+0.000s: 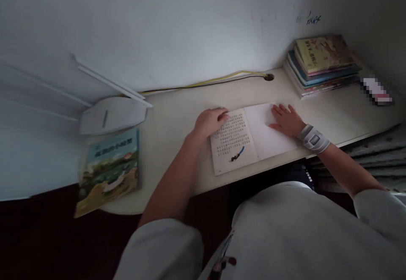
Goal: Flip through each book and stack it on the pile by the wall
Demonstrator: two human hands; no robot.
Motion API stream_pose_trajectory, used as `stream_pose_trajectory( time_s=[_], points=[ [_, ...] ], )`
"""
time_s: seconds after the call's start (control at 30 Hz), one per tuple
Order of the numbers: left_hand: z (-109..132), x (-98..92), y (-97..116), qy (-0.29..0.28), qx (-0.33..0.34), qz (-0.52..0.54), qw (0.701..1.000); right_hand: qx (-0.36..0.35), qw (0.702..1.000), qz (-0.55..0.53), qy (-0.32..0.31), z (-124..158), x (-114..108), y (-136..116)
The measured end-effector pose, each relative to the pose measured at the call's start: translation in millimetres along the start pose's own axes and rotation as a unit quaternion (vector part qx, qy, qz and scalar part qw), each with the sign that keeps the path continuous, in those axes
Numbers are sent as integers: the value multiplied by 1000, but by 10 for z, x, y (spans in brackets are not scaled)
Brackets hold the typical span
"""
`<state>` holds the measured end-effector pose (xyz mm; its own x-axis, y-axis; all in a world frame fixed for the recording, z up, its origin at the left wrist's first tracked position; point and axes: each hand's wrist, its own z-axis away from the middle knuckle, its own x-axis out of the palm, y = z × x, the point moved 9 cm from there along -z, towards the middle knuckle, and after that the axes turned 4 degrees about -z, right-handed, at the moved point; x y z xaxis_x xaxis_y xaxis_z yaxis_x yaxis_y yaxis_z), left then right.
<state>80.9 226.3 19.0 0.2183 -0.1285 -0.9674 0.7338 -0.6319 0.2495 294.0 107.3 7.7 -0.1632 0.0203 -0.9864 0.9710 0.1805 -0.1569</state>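
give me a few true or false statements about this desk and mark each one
The left hand rests on the printed page of the open book. True.
The right hand is gripping a pen. False: it lies with fingers spread on the blank page.
The grey wrist band is on the left wrist. False: it is on the right wrist.
A stack of books lies at the far right of the desk, by the wall. True.
A yellow and black cable runs into a round hole in the desk. True.
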Motion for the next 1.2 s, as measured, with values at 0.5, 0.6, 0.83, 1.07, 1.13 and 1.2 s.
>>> stream_pose_trajectory(
  time_s=[0.5,0.6,0.83,1.07,1.13,1.2],
  points=[
    [54,36,-121,47,-80,46,995,-1,999,25,33,63,-176,-250],
    [71,29,-104,70,-80,63,992,-130,991,2,11,-8,-174,-976],
    [96,64,-137,83,-77,71,991,-189,979,-30,-62,-167,150,-1263],
    [100,57,-93,80,-56,45,994,-196,978,-24,-67,-136,143,-1111],
    [108,50,-70,81,-51,45,994,-197,977,-18,-78,-134,139,-1113],
    [116,48,-61,83,-54,44,994,-200,976,-12,-85,-123,135,-1083]
  ],
)
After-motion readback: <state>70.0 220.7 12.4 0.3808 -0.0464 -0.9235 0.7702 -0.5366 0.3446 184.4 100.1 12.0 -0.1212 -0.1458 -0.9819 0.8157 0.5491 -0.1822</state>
